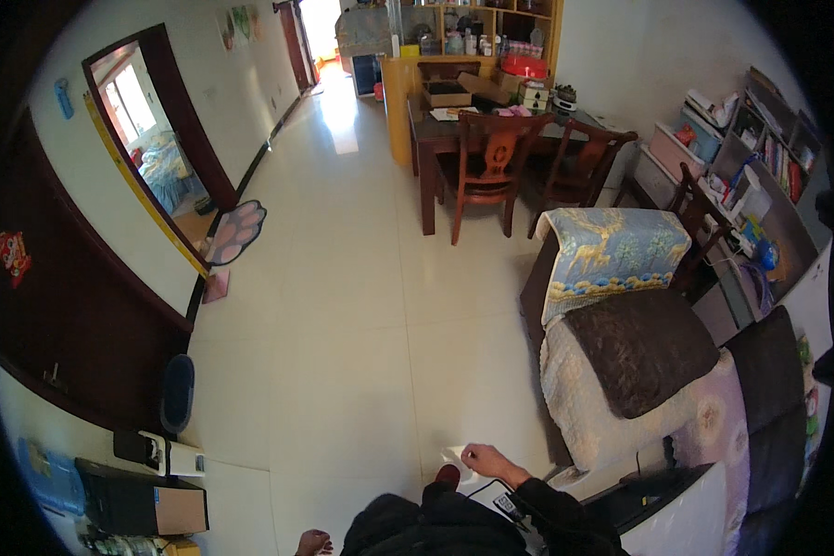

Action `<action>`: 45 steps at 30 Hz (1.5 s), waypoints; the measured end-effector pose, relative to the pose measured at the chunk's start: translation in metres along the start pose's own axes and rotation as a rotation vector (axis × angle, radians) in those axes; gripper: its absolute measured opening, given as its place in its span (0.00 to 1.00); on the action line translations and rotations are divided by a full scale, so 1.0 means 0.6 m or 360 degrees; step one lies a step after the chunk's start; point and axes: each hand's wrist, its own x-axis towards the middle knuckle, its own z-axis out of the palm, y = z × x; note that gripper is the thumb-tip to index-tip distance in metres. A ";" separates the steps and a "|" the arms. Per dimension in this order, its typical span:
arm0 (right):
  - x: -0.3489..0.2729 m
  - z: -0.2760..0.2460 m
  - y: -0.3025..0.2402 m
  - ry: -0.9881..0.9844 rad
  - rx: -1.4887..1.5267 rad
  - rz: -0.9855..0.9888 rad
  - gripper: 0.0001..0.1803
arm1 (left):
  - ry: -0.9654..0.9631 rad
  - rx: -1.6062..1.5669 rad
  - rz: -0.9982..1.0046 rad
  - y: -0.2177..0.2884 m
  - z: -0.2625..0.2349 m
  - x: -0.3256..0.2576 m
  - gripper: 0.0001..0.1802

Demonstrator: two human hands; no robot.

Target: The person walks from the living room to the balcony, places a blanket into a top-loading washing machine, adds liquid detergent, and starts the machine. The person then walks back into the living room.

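Note:
My right hand is in front of me at the lower middle, its fingers curled closed. A thin white piece shows at its fingertips, too small to name. Just below is a dark red shoe tip. A black cord and a black-and-white label lie beside my right forearm. At the lower edge, my left hand hangs low with bent fingers. A whitish bit shows under it, and the frame's edge cuts it off.
On the right stands a sofa with a brown cushion and a patterned cover. Beyond are a dark table and wooden chairs. At left are a dark door, a blue basin and a paw-shaped mat.

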 end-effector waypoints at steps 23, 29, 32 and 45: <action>0.521 -0.212 -0.116 -0.0004 0.0086 0.0503 0.19 | -0.0042 0.0059 0.0169 0.744 -0.053 0.329 0.13; 0.686 -0.270 -0.158 -0.0136 0.0067 0.0406 0.19 | -0.0018 0.0029 0.0425 0.983 -0.069 0.405 0.10; 0.784 -0.299 -0.168 -0.0224 0.0120 0.0496 0.21 | -0.0012 0.0050 0.0385 1.033 -0.064 0.450 0.10; 1.336 -0.527 -0.294 -0.0201 -0.0150 0.0057 0.18 | 0.0046 -0.0060 0.0205 1.266 -0.126 0.538 0.14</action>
